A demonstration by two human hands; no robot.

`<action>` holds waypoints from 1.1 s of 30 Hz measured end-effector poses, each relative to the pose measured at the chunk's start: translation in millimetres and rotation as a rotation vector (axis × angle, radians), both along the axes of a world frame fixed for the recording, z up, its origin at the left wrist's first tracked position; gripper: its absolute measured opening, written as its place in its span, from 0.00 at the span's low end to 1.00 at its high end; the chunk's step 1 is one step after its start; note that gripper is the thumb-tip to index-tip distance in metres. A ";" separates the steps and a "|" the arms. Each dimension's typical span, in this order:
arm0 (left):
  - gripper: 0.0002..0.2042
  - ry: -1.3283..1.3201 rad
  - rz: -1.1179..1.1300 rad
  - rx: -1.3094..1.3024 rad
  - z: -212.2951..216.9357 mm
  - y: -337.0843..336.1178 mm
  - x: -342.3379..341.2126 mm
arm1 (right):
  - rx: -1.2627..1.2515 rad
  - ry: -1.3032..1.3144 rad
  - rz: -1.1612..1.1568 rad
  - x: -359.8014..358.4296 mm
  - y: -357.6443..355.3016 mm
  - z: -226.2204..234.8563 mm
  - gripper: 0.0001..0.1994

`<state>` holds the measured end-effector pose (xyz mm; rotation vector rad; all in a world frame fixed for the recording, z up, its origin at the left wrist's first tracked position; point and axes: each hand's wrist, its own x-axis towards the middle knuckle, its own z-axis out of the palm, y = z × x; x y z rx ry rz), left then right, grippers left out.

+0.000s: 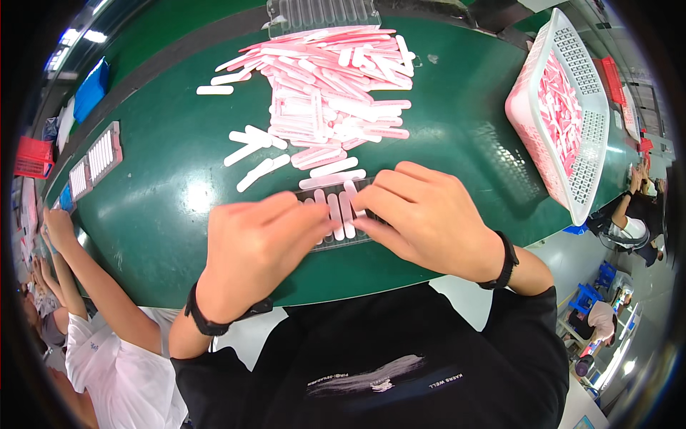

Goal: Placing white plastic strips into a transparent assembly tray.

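- Possible skidding of loose sticks [246, 154] over green table [461, 143] if nudged; surface smooth, glossy.
- Possible spill from basket [526, 101] if knocked; pale, perforated, flared sides.
- Possible slump of pile [314, 79] toward tray [339, 245] if jostled; pink and white, jumbled beyond tray.
- Left hand [261, 230]: blurred fingers bunched over tray; can't tell grip.
- Right hand [429, 212]: fingers curled against tilted stick [349, 187]; can't tell whether pinched.
- Tray: clear plastic, between hands; could slide if pushed sideways.
- Sticks in tray [336, 214]: flat, slim, round-ended; could overlap if laid askew.
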<state>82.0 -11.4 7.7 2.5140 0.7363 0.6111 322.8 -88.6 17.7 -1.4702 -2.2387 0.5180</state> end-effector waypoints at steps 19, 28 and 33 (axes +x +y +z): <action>0.07 0.190 0.253 -0.032 13.7 66.8 -24.2 | 0.160 0.006 0.069 50.1 45.7 16.1 0.06; 0.07 0.087 0.298 -0.728 -4.2 83.4 -42.8 | 0.080 0.127 -0.163 61.6 61.2 1.3 0.07; 0.08 -0.190 0.357 -0.882 2.3 66.7 -32.1 | 0.041 0.005 -0.167 59.9 52.8 1.1 0.08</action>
